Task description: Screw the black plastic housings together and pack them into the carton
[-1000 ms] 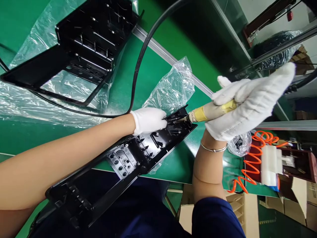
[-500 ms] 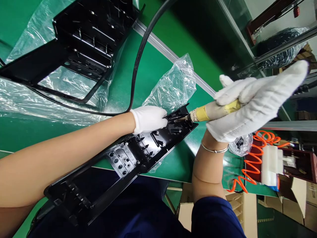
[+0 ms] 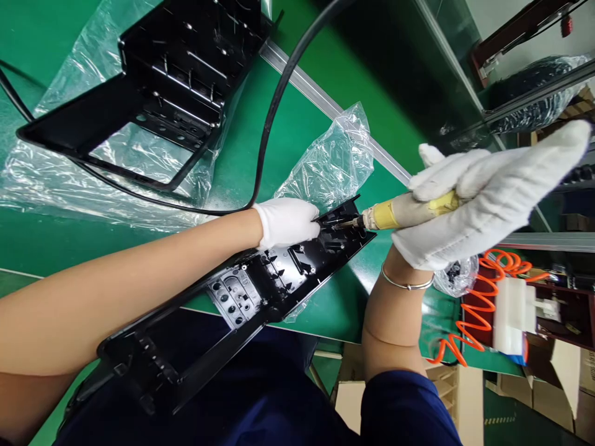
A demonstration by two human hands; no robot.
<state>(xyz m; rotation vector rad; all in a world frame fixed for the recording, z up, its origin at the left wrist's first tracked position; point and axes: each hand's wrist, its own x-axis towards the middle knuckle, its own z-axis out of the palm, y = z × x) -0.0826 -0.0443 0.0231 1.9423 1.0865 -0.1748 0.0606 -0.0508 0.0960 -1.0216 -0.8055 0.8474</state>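
A black plastic housing (image 3: 290, 272) with ribs, screw posts and a large rectangular opening lies slantwise, partly over the bench edge and towards my body. My left hand (image 3: 289, 224), in a white glove, is closed on its upper edge, fingertips hidden. In my gloved right hand (image 3: 483, 192) is a powered screwdriver (image 3: 404, 209), its grip wrapped in worn pale and yellow tape. The long fingers stretch along the tool's body, which lies against the palm. The driver's bit reaches down into the narrow right end of the housing; its very tip is hard to make out.
A second black housing (image 3: 186, 74) rests on clear plastic wrap (image 3: 106, 192) at the upper left. A thick black cable (image 3: 266, 133) loops past my left wrist. Another clear bag (image 3: 332, 158) lies behind the work. An orange coiled hose (image 3: 481, 303) and cardboard boxes (image 3: 351, 396) are at the right.
The whole view has shifted slightly, so bench items appear a little further right. Both hands keep their holds, and the screwdriver stays at the same end of the housing.
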